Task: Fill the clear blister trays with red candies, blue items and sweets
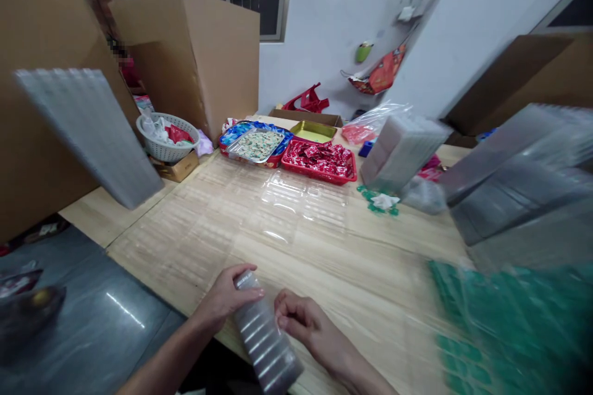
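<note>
Near the front edge of the table, my left hand point(231, 293) is wrapped round the upper end of a stack of clear plastic trays point(266, 336), thumb on the near face. The stack is tilted, its lower end towards me. My right hand point(301, 321) is at the right edge of the stack, fingers curled and thumb pressed to the forefinger; what they pinch, if anything, is too small to make out. Beyond my hands, several clear plastic trays point(278, 203) lie flat on the table point(333, 265).
A red basket of red packets point(319, 160) and a metal tray of small pale packets point(257, 144) stand at the back. Tall tray stacks stand left point(92, 136) and right point(398, 151). Green plastic pieces point(519, 321) lie at right. Cardboard boxes point(222, 62) rise behind.
</note>
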`<action>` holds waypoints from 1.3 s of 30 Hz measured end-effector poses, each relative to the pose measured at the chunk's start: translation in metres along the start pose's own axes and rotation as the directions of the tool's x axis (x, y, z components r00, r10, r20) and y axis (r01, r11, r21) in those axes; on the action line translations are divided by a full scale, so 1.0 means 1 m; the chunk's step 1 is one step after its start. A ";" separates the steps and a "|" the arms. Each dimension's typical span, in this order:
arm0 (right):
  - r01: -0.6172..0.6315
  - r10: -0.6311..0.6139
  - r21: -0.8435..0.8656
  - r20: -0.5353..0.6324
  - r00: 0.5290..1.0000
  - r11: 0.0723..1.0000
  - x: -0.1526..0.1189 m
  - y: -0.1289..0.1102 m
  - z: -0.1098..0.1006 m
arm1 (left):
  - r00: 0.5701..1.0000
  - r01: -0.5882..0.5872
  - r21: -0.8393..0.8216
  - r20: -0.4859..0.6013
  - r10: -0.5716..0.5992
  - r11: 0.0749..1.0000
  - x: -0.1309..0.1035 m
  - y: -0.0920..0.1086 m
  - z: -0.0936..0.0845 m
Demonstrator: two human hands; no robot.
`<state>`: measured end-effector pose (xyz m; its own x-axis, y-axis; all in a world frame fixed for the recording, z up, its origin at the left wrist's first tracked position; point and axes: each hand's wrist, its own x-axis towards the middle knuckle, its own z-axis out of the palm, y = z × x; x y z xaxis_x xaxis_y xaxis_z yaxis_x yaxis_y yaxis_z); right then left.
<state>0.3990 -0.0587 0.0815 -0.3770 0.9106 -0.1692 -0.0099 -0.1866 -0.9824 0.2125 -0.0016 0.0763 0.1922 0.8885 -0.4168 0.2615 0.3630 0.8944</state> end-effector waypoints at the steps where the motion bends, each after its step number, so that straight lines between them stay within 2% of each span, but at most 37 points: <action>1: 0.022 -0.023 -0.060 -0.010 1.000 0.998 -0.001 -0.001 0.001 | 1.000 -0.004 0.008 -0.003 0.004 1.000 0.000 0.000 0.000; 5: 0.015 -0.024 -0.162 -0.055 0.998 0.987 -0.005 -0.001 -0.004 | 1.000 -0.015 0.051 -0.015 0.016 0.999 0.000 0.000 0.002; 12: -0.124 0.111 -0.091 -0.133 0.985 0.988 -0.007 0.006 -0.036 | 0.998 -0.013 0.060 0.068 0.009 0.998 -0.001 0.005 0.010; 15: -0.140 0.126 -0.066 -0.179 0.976 0.988 -0.008 0.010 -0.061 | 0.997 0.006 0.085 0.076 -0.012 0.996 -0.003 0.009 0.014; 19: -0.172 0.122 -0.193 -0.248 0.961 0.966 -0.006 0.018 -0.115 | 0.999 0.002 0.156 0.052 -0.011 0.988 -0.004 0.010 0.013; 21: -0.235 0.109 -0.319 -0.367 0.924 0.918 -0.001 0.020 -0.140 | 0.999 -0.007 0.175 0.053 -0.002 0.985 -0.003 0.008 0.012; 23: -0.282 -0.026 -0.451 -0.565 0.825 0.847 0.004 0.018 -0.152 | 0.999 -0.009 0.166 0.044 0.002 0.986 -0.002 0.005 0.011; 24: -0.274 -0.120 -0.505 -0.616 0.778 0.818 0.006 0.015 -0.150 | 0.999 -0.011 0.155 0.039 0.005 0.988 -0.002 0.003 0.011; 25: -0.235 -0.193 -0.546 -0.612 0.767 0.804 0.007 0.012 -0.143 | 0.999 -0.011 0.144 0.038 0.006 0.990 -0.001 0.002 0.010; 26: -0.161 -0.226 -0.565 -0.552 0.802 0.809 0.007 0.008 -0.131 | 0.999 -0.010 0.133 0.036 0.005 0.991 -0.001 0.000 0.010; 27: -0.066 -0.221 -0.548 -0.441 0.870 0.834 0.006 0.004 -0.115 | 0.999 -0.008 0.125 0.036 0.004 0.992 0.000 -0.001 0.009; 28: 0.024 -0.186 -0.487 -0.289 0.939 0.873 0.004 0.000 -0.097 | 0.999 -0.005 0.121 0.033 0.001 0.993 0.001 -0.001 0.009; 29: 0.079 -0.147 -0.395 -0.144 0.979 0.915 0.002 -0.003 -0.078 | 1.000 -0.001 0.119 0.029 -0.002 0.993 0.001 -0.002 0.008; 31: 0.104 -0.097 -0.214 0.040 0.994 0.971 -0.003 -0.005 -0.044 | 1.000 0.011 0.120 0.019 -0.013 0.993 0.002 -0.002 0.008; 34: 0.038 -0.036 -0.024 0.091 0.995 0.999 -0.006 -0.002 -0.016 | 1.000 0.012 0.125 0.025 -0.015 0.992 0.003 -0.003 0.007; 37: -0.032 0.026 0.079 0.079 0.997 0.996 -0.005 0.002 -0.011 | 0.999 -0.005 0.126 0.033 0.001 0.992 0.002 -0.003 0.006; 39: -0.043 0.037 0.084 0.068 0.997 0.996 -0.005 0.002 -0.010 | 0.999 -0.011 0.121 0.033 0.007 0.993 0.001 -0.004 0.005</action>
<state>0.4099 -0.0605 0.0792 -0.4391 0.8760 -0.1997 -0.0714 -0.2556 -0.9641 0.2160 -0.0035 0.0718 0.2249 0.8814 -0.4154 0.3716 0.3165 0.8728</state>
